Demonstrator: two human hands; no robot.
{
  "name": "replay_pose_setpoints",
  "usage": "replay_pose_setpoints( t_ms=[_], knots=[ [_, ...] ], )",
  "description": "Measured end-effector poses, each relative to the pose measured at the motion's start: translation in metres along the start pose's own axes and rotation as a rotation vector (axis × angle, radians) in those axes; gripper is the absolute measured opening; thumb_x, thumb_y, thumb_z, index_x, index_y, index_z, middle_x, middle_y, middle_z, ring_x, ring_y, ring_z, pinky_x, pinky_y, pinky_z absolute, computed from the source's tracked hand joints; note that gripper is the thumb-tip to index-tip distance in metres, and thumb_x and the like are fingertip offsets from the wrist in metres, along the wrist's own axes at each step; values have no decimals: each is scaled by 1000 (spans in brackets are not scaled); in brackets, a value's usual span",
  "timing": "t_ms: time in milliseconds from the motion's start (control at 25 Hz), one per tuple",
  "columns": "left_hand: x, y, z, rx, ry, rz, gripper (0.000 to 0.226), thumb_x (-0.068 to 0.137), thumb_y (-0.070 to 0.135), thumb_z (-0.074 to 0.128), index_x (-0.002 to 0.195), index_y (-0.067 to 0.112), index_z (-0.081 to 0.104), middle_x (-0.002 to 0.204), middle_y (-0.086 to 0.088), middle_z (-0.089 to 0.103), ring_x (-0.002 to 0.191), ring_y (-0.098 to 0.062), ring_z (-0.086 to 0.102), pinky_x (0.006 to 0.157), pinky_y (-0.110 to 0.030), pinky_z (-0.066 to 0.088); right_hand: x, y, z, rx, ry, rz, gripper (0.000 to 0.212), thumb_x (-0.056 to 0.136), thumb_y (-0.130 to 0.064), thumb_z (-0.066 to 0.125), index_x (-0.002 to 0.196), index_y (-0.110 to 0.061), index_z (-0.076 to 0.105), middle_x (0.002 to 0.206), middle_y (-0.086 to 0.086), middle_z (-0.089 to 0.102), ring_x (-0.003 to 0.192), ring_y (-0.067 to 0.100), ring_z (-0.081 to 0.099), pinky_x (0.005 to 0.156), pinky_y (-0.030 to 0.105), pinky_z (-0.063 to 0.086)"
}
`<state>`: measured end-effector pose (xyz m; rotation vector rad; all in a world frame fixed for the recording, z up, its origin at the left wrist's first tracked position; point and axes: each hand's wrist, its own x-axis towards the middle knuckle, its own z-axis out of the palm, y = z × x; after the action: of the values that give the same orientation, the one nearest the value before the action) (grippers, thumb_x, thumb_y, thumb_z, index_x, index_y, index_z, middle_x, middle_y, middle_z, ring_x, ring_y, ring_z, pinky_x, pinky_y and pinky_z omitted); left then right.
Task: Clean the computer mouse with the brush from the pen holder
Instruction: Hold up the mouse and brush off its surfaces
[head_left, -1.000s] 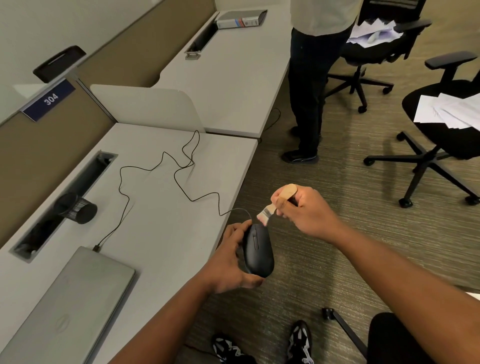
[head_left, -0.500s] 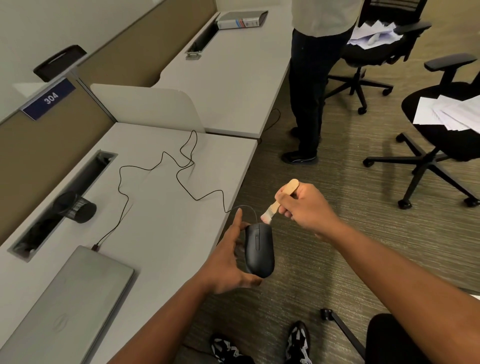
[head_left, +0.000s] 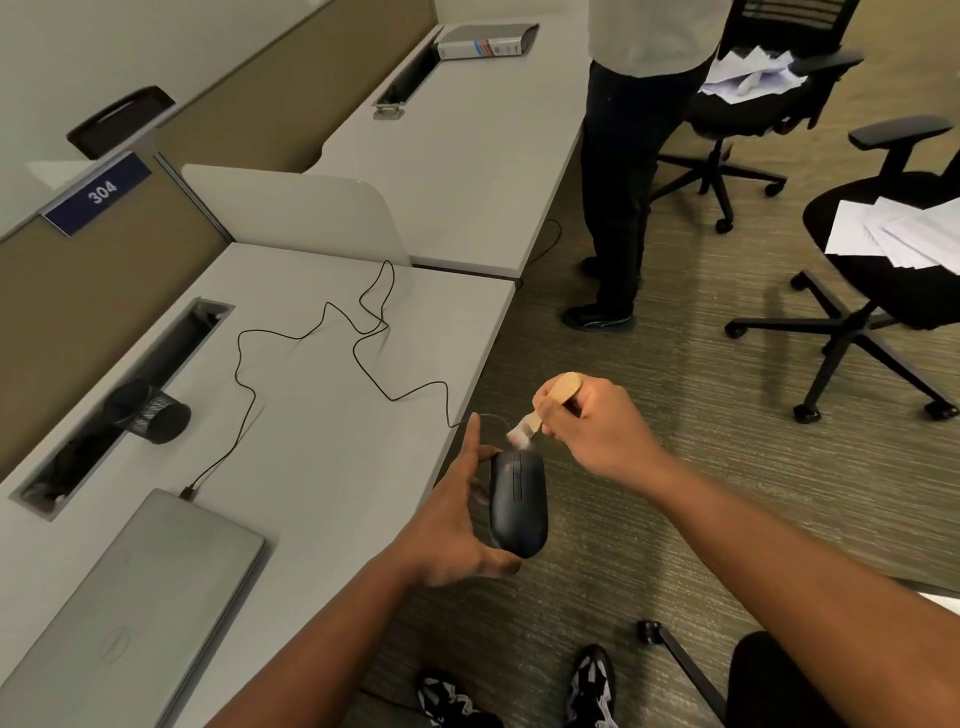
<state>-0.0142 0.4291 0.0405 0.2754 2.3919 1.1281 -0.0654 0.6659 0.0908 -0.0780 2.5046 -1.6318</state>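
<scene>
A pale grey desk (head_left: 332, 467) carries a closed laptop (head_left: 130, 613), a black mesh pen holder (head_left: 150, 415) lying on its side, and a thin black cable (head_left: 311, 332) looping across it.

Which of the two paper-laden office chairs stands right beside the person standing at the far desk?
The far chair, top of the view, holding crumpled white papers, beside that person's dark trousers. The other chair, at the right edge, holds flat sheets and stands apart.
</scene>
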Motion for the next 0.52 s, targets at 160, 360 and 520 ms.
replay_pose_setpoints(
  t_ms=[160,360,520],
  knots=[
    [-1,1,-2,11,13,-3,164,55,50,103,154,69,-27,137,62,27,120,17,52,95,-27,58,-4,-5,-1,2,-10,-128,12,103,-29,63,96,-31,72,78,-14,72,75,5,67,65,21,51],
    [-2,3,-1,52,27,4,166,55,51,103,153,66,-30,142,51,34,115,8,62,98,-37,62,-5,-13,3,-10,-97,-106,14,101,-22,62,95,-28,73,72,-12,68,65,1,60,59,19,47],
    [-1,3,-1,122,54,11,164,55,55,101,154,66,-30,163,19,39,121,-8,63,97,-40,62,-4,-17,0,-24,-167,-17,20,90,-17,64,72,-20,70,57,-5,66,49,2,54,53,29,44]
  ],
)
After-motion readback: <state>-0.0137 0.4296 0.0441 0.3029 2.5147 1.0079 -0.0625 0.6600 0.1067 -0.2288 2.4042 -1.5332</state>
